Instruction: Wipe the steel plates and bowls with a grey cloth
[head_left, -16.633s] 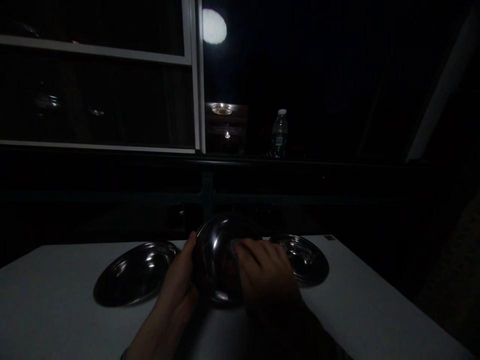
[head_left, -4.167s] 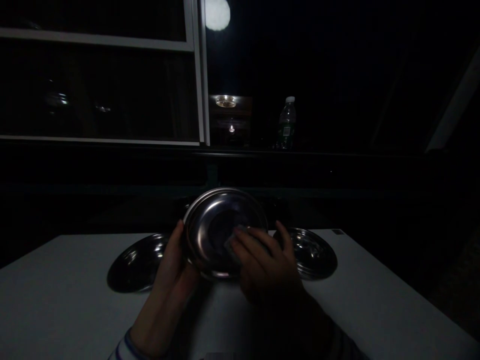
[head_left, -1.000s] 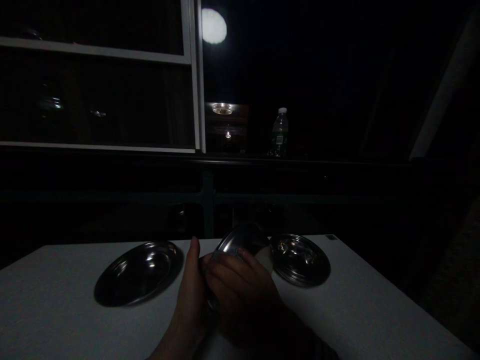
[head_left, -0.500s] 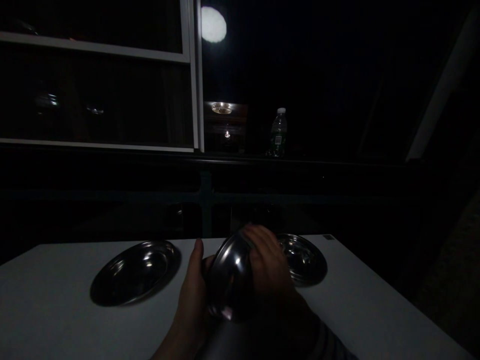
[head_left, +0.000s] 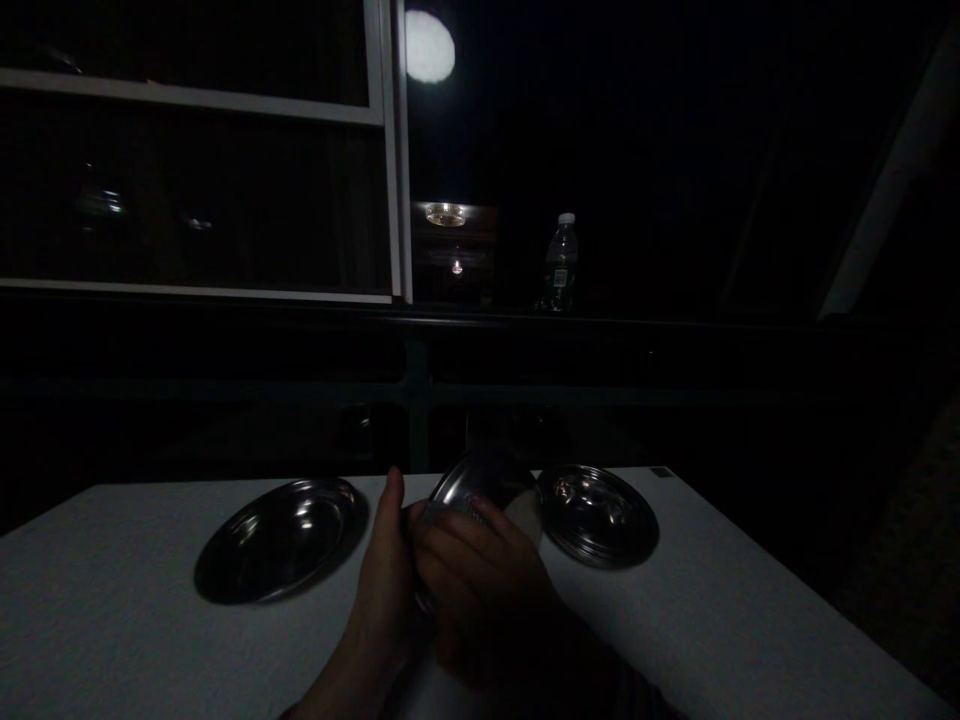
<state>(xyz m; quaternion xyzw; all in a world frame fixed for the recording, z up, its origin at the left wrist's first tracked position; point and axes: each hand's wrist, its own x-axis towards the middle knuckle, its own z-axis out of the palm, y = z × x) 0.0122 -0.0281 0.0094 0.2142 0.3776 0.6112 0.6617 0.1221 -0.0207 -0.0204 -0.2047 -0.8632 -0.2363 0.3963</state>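
Note:
My left hand (head_left: 384,570) grips the left side of a shiny steel plate (head_left: 502,472), its thumb pointing up by the rim. The plate is tilted up above the table, and its lower part is largely covered by my hands. Across its face lies my right hand (head_left: 487,575), fingers bent together and pressing on the metal. A small greyish textured patch shows by the right fingertips; I cannot make out what it is. To the left, another steel plate (head_left: 262,545) rests on the table. On the right sits a stack of steel plates (head_left: 600,515), several rims showing.
The white table (head_left: 135,640) runs beneath everything, with a small dark label (head_left: 661,472) at its far right corner. Behind it, a plastic bottle (head_left: 561,265) stands on a ledge by the dark window (head_left: 397,200). The scene is very dim.
My right hand has moved left and down across the held plate. The plate has turned, so more of its upper part shows above my fingers. The right stack is less covered.

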